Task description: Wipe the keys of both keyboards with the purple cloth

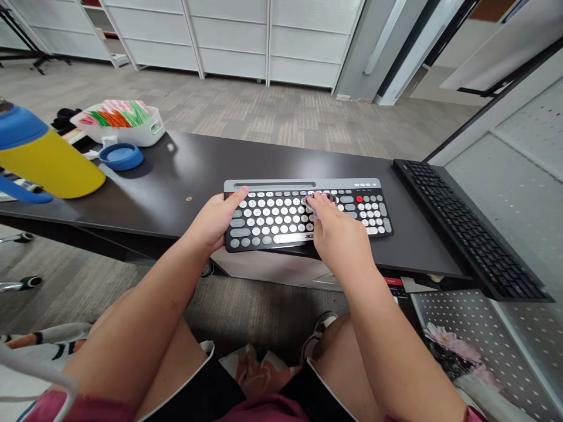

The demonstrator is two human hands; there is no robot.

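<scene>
A grey and black keyboard (281, 220) with round white and grey keys lies at the front edge of the dark table. My left hand (215, 220) grips its left end, thumb on top near the upper left keys, the other fingers hidden beneath. My right hand (336, 228) is over the right-centre keys, its fingers pressed down on a small crumpled dark, patterned cloth (328, 198) that shows around the fingertips on the upper keys.
A second, black keyboard (470, 228) lies slanted at the table's right end beside a perforated panel (528, 146). On the left are a yellow and blue bottle (48, 158), a blue lid (121, 156) and a white basket (152, 128) of colourful items.
</scene>
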